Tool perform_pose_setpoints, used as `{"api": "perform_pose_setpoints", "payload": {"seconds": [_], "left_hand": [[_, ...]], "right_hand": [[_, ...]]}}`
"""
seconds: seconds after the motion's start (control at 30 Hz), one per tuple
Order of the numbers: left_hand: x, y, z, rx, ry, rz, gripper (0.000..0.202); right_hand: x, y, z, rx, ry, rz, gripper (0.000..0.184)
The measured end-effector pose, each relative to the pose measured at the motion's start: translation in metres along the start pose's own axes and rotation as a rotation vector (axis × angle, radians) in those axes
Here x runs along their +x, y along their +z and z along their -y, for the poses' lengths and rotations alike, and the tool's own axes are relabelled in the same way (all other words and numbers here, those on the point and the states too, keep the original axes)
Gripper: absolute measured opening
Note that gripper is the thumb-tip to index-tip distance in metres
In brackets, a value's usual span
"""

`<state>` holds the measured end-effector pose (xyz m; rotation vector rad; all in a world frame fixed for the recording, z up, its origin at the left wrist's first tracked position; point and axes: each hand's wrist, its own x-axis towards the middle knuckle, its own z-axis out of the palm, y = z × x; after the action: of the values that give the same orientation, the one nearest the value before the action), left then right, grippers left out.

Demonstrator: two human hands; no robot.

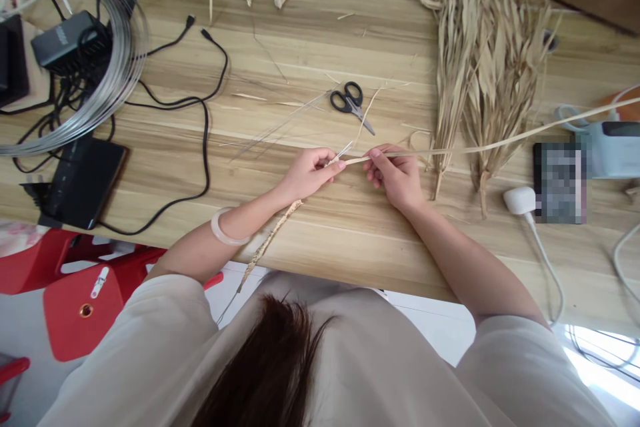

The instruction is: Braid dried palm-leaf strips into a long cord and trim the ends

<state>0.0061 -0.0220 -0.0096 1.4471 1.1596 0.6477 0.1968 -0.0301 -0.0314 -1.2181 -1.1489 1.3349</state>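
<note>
My left hand (pixel 316 172) is closed, pinching thin wires and one end of a pale straw strip (pixel 480 147). From under that hand a braided straw cord (pixel 270 240) hangs down over the table's front edge, with bare wire at its lower end. My right hand (pixel 395 172) pinches the same strip a little to the right. Beyond it the strip runs long and slightly curved to the right edge of the view. Black-handled scissors (pixel 353 105) lie on the table just beyond my hands, beside loose wires (pixel 285 120) and straw scraps.
Bundles of dried leaves (pixel 493 67) lie at the right, near a white plug (pixel 520 201) and a pale blue device (pixel 613 150). A coil of wire (pixel 117 73), black cables (pixel 206 147) and a dark box (pixel 95 177) take up the left. Red stools (pixel 83 310) stand below.
</note>
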Motion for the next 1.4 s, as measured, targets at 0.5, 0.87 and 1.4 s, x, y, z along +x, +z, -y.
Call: {"api": "perform_pose_setpoints", "payload": {"seconds": [0.5,0.87,1.4], "left_hand": [[0.0003,-0.0006,0.0011,-0.002,0.005,0.002,0.031],[-0.0002,-0.0004,0.0008,0.007,0.016,0.005,0.032],[0.0004,-0.0001,0.0006,-0.082,-0.002,0.006,0.028]], "right_hand": [[0.0005,0.0004,0.0004,0.018,-0.004,0.005,0.033],[0.0004,0.0005,0.0014,-0.005,-0.007,0.007,0.035],[0.0008,0.0,-0.0005,-0.011,-0.004,0.012,0.033]]}}
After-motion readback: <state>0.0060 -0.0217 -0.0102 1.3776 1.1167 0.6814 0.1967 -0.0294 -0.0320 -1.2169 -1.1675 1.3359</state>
